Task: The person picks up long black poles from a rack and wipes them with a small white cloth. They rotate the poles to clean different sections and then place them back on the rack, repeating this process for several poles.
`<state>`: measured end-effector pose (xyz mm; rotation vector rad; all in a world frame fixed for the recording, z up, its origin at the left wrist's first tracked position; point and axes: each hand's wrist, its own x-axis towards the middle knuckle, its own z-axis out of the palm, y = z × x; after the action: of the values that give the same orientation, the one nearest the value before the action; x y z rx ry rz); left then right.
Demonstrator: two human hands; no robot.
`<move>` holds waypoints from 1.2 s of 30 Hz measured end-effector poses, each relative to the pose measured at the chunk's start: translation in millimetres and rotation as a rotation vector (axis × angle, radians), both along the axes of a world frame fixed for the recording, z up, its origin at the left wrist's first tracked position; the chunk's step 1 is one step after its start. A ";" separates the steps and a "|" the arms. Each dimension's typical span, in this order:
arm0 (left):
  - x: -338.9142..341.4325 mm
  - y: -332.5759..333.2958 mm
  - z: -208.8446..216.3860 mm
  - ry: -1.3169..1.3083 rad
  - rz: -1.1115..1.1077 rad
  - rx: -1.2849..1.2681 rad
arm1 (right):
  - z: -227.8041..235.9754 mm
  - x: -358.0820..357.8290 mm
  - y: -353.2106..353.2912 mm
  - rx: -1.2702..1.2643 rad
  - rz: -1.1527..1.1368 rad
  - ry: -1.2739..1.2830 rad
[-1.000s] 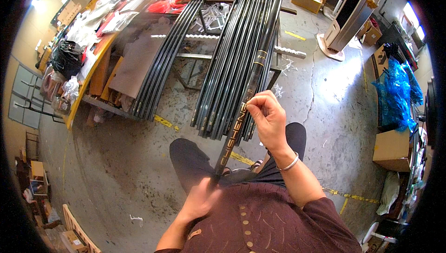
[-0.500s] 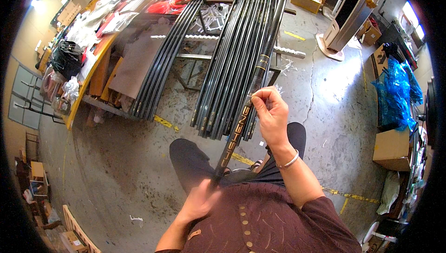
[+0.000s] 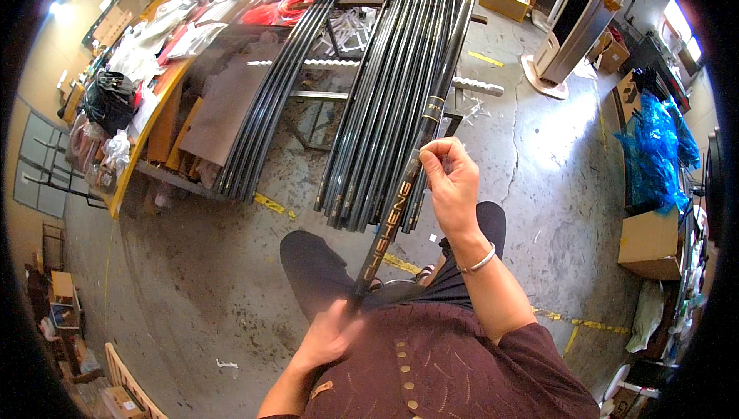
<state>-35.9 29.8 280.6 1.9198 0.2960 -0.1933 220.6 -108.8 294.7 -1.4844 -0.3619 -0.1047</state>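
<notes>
A long black fishing rod [image 3: 392, 219] with gold lettering slants from my lap up to the far rack, over its neighbours. My left hand [image 3: 332, 333], slightly blurred, is wrapped round its lower end by my waist. Higher up, my right hand [image 3: 453, 180] is closed in a pinch against the rod's right side; a small clear scrap seems to show at the fingertips, too small to name. Just beyond lies a row of similar black rods [image 3: 377, 103], side by side. Another group of thin black rods [image 3: 269, 111] rests farther left.
A metal rack with a white ridged bar [image 3: 479, 86] supports the rods. At left stands a cluttered workbench [image 3: 150, 130] with a yellow edge. A tall white-and-black appliance [image 3: 570, 26] stands far right, and a cardboard box [image 3: 650, 246] with blue plastic [image 3: 654, 150] nearer right.
The held rod has turned about its length, so its gold lettering faces differently. It has slid slightly toward me. Both hands stay in nearly the same places.
</notes>
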 end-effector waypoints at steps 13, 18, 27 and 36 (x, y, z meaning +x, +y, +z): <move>-3.3 4.1 -1.8 0.050 -0.029 0.053 | 1.3 9.4 -3.1 0.066 -0.034 0.130; -4.0 5.4 -1.5 0.067 -0.023 0.043 | 2.9 11.0 -2.2 0.053 -0.047 0.134; -5.4 8.1 -1.4 0.069 -0.028 0.039 | -2.3 17.8 -0.1 0.100 -0.034 0.098; -8.0 10.0 -5.5 0.115 -0.037 0.047 | 3.9 24.2 -5.9 0.241 -0.028 0.243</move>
<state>-43.9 39.8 275.1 1.9654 0.3451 -0.3246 244.8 -114.7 298.7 -1.2469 -0.1266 0.0102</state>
